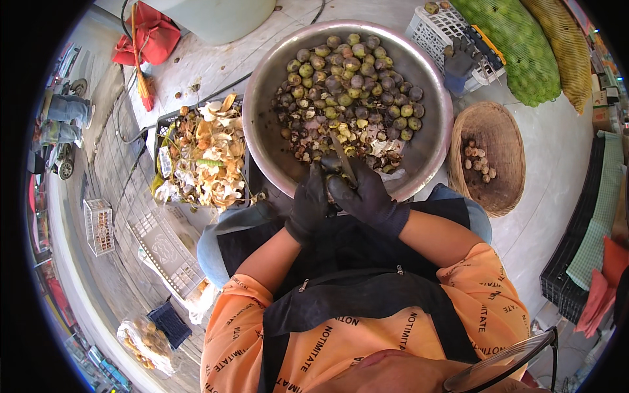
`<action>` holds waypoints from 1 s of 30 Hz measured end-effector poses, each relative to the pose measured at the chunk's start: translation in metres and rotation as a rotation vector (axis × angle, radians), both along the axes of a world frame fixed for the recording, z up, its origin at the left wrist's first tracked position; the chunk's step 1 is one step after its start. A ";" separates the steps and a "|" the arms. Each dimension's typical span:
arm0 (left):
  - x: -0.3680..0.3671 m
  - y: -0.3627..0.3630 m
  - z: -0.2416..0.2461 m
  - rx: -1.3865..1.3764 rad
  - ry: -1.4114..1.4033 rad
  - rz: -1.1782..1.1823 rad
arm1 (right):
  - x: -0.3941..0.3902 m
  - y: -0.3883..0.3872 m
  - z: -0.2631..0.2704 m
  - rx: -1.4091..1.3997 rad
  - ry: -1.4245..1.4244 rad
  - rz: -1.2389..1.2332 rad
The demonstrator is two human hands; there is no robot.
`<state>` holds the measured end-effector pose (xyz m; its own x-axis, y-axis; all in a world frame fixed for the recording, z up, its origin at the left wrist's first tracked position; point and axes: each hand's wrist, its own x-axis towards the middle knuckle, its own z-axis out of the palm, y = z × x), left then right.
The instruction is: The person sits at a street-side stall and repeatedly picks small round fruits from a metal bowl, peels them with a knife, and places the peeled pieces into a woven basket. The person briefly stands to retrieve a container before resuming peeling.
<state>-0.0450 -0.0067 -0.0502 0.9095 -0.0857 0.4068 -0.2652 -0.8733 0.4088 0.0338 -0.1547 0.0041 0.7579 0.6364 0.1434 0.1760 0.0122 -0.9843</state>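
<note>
Both my hands wear dark gloves and meet over the near rim of a wide metal basin (432,147). My right hand (368,196) grips a knife (344,159), its blade pointing up and away over the basin. Between the hands, my left hand (309,199) holds what looks like a walnut in its husk, mostly hidden by the fingers. A heap of green and blackened walnuts in their husks (351,73) fills the basin's far side. Cut husk pieces (344,132) lie nearer to me, below that heap.
Left of the basin, a black crate holds peelings and scraps (216,157). To the right, a woven basket (511,186) contains several shelled-out walnuts (479,159). Beyond it stand a white plastic crate (432,29) with a glove (459,64) and a full green mesh sack (516,54).
</note>
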 end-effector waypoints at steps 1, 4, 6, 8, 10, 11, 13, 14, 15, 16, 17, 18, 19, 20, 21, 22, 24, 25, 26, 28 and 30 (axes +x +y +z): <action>0.000 -0.002 0.005 -0.030 -0.022 0.002 | -0.001 0.000 -0.002 0.018 0.008 0.001; 0.001 -0.010 0.025 -0.157 -0.222 -0.019 | -0.006 -0.005 -0.004 0.032 0.202 0.043; 0.003 -0.009 0.038 -0.253 -0.121 -0.052 | -0.007 -0.008 -0.004 0.041 0.322 0.049; 0.002 -0.004 0.050 -0.910 0.358 -0.097 | -0.005 -0.008 -0.003 0.058 0.370 0.016; 0.004 -0.005 0.054 -0.997 0.439 -0.088 | -0.001 -0.004 -0.001 0.150 0.316 -0.025; 0.005 -0.007 0.053 -0.765 0.239 -0.061 | 0.002 -0.002 -0.001 0.171 0.333 -0.031; 0.007 -0.010 0.050 -0.613 0.092 0.021 | 0.005 0.000 0.001 0.227 0.487 -0.031; 0.008 -0.010 0.048 -0.696 0.141 0.076 | 0.005 0.002 0.002 0.196 0.403 -0.034; 0.009 -0.010 0.045 -0.780 0.190 0.132 | 0.005 0.002 0.003 0.164 0.317 -0.036; 0.010 -0.011 0.043 -0.864 0.238 0.189 | 0.004 0.003 0.003 0.131 0.232 -0.038; 0.013 -0.009 0.041 -0.554 0.088 0.149 | 0.003 0.002 0.003 0.052 0.207 0.032; 0.012 -0.009 0.040 -0.535 0.066 0.093 | 0.001 0.001 0.003 0.016 0.192 0.028; 0.013 -0.008 0.040 -0.515 0.045 0.037 | 0.000 0.001 0.003 -0.020 0.179 0.023; 0.013 -0.007 0.042 -0.494 0.007 -0.042 | -0.001 -0.001 0.002 -0.047 0.153 0.032; 0.013 -0.006 0.044 -0.472 0.012 -0.057 | -0.003 -0.001 0.002 0.017 0.287 0.044; 0.014 -0.005 0.047 -0.448 -0.002 -0.095 | -0.004 -0.003 0.001 0.031 0.325 0.044; 0.017 -0.004 0.054 -0.398 -0.015 -0.154 | -0.007 -0.003 0.002 0.066 0.395 0.056; 0.018 -0.004 0.059 -0.435 -0.031 -0.151 | -0.007 -0.003 0.002 0.080 0.450 0.080; 0.019 -0.006 0.063 -0.471 -0.032 -0.136 | -0.008 -0.003 0.004 0.100 0.502 0.092; 0.020 -0.008 0.071 -0.477 -0.060 -0.124 | -0.005 -0.003 0.008 0.171 0.536 0.080; 0.015 -0.008 0.077 -0.556 -0.013 -0.118 | -0.001 -0.004 0.015 0.236 0.492 0.073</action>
<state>-0.0296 -0.0152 0.0271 0.9012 0.0443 0.4312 -0.3561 -0.4915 0.7947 0.0332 -0.1583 0.0188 0.7269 0.6830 -0.0716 -0.3134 0.2371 -0.9196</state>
